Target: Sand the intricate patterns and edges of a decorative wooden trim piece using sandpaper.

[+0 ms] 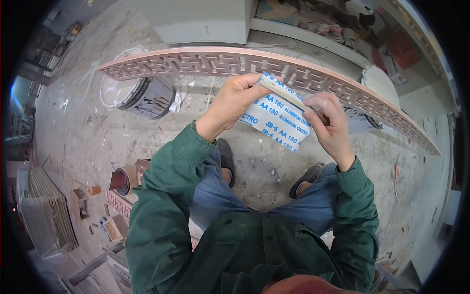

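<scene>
My left hand (230, 103) pinches the upper left of a sandpaper sheet (276, 120), its white back with blue print facing up. The right edge of the sheet is gripped between the thumb and fingers of my right hand (332, 117). Across the upper part lies a narrow pale strip (288, 98), perhaps a wooden stick, with some of the printed paper beyond it; both hands hold its ends. Just beyond my hands, a long pinkish-brown fretwork panel (196, 62) with cut-out slots spans two buckets.
Under the panel stand a paint-splashed bucket (152, 100) at left and another bucket (360, 120) at right. A white cabinet (205, 22) is beyond. Left of my legs lie a reddish-brown sandpaper roll (126, 180) and a wooden box (116, 228). Wrapped boards (46, 213) are stacked farther left.
</scene>
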Available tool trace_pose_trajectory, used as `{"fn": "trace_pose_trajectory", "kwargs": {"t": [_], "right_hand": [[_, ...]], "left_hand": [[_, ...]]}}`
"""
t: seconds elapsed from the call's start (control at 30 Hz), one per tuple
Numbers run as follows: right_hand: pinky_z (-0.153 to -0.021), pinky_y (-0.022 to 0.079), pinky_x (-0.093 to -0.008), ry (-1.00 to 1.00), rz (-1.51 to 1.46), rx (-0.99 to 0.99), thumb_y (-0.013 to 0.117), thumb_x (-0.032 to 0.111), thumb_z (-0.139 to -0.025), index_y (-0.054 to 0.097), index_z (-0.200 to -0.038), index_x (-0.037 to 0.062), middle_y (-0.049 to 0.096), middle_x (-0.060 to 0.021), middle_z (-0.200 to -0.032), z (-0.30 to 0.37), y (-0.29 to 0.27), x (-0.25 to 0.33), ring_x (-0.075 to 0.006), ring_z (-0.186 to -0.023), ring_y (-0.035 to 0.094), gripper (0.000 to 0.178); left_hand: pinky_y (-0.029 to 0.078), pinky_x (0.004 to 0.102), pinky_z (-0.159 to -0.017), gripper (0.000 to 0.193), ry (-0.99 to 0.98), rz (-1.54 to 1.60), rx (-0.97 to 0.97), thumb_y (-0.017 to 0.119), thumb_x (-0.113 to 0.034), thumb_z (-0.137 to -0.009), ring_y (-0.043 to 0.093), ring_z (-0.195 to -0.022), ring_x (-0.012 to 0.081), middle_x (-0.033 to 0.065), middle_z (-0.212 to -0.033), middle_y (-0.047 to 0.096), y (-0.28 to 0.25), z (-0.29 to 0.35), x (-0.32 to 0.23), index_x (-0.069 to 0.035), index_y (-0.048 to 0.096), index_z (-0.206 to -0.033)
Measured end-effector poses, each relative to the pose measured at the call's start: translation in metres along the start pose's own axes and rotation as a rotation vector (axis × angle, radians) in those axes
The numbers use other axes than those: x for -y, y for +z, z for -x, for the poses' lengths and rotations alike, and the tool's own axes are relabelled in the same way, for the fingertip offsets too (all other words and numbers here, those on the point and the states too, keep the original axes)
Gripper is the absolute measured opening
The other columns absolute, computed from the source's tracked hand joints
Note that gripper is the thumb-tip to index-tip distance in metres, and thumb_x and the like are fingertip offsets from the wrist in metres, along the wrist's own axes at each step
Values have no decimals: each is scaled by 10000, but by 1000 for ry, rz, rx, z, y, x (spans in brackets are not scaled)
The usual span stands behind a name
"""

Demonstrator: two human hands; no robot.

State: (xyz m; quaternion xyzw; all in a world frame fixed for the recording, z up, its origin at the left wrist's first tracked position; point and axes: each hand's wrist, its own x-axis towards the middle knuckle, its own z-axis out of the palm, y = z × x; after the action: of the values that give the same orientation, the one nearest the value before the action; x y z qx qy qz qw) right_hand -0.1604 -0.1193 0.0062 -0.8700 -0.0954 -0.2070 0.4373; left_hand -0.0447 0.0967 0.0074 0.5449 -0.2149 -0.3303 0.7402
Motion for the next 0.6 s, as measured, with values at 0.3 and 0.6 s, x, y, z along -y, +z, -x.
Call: {"fn": "trace_pose_trajectory", "kwargs": {"t": [0.3,0.6], "right_hand": [[-571,455,-236,-45,-67,35,684,32,-813,664,-1020,75,543,-67,-967,-15,15,-19,-129,-773,568,211],[-468,390,-156,466,-489,271,555,84,-922,503,-1276,56,576,-26,-929,-16,-7,-18,-40,-570,557,359]], "left_hand": [[540,244,-740,340,-11,8,-100,596,-170,-926,658,-845,120,87,-983,682,-9,7,-1,16,586,-1210],[523,237,-726,278,45,-99,-175,593,-189,-934,648,-820,114,71,-954,681,-8,-2,7,7,641,-1125]]}}
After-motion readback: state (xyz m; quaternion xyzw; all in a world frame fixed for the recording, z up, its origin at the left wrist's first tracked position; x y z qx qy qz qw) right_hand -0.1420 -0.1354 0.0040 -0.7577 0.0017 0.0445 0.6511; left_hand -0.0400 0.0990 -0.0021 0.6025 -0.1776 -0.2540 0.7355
